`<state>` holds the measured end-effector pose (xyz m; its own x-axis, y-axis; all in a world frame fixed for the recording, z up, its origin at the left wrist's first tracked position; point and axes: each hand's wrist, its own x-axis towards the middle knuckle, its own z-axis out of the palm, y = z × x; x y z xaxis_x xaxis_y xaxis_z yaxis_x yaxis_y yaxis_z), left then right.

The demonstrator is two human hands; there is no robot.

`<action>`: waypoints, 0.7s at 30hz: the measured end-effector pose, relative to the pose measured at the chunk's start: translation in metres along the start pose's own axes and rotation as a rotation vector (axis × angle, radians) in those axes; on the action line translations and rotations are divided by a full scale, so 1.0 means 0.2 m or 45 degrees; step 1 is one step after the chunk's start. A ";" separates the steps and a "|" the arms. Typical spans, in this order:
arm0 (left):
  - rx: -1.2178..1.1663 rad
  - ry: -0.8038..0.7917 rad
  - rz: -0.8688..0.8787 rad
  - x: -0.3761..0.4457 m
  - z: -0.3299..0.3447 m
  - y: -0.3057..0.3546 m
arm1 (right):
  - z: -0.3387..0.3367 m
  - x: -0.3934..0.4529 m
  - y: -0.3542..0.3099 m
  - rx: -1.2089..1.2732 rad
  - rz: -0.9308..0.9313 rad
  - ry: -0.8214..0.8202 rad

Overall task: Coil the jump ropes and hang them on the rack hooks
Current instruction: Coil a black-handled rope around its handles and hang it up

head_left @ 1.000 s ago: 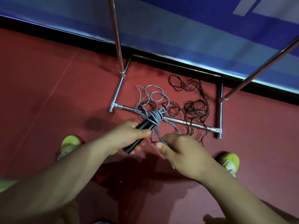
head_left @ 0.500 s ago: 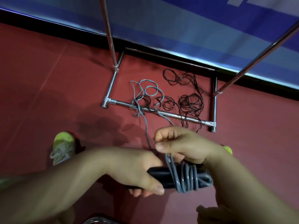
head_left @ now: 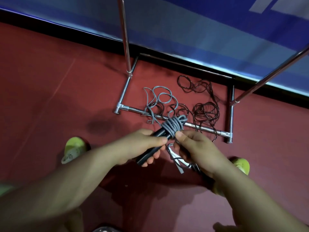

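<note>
Rope [head_left: 173, 125] wound on handles [head_left: 150, 150] | left hand [head_left: 142, 148] grips handles | right hand [head_left: 195, 149] pinches rope

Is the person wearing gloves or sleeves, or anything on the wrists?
No gloves: the left hand and right hand are bare. Both forearms are bare as far as the picture shows, with no sleeves, watch, bands or rings visible. The nails are short and plain.

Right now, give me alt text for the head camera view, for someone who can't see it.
Two hands wind a grey rope around black handles: the left hand grips the handles, the right hand pinches the cord. Beyond, loose grey and dark rope lies tangled over a metal rack base on a red floor.
</note>
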<state>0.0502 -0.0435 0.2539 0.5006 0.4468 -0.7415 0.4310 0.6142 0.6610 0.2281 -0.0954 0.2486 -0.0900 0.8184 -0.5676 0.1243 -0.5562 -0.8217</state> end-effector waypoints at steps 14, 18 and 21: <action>0.939 0.501 0.245 0.03 0.07 0.02 | 0.05 0.00 0.04 0.077 0.161 0.089; 1.367 0.517 0.305 0.05 0.09 -0.03 | 0.03 0.03 0.06 0.305 0.341 -0.057; 1.525 0.576 0.340 0.05 0.09 -0.03 | 0.03 0.03 0.04 0.385 0.278 0.039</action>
<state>0.0656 -0.0540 0.2453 0.4801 0.7856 -0.3904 0.8720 -0.3788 0.3102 0.2227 -0.0950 0.2377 -0.0633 0.6773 -0.7330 -0.1606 -0.7318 -0.6623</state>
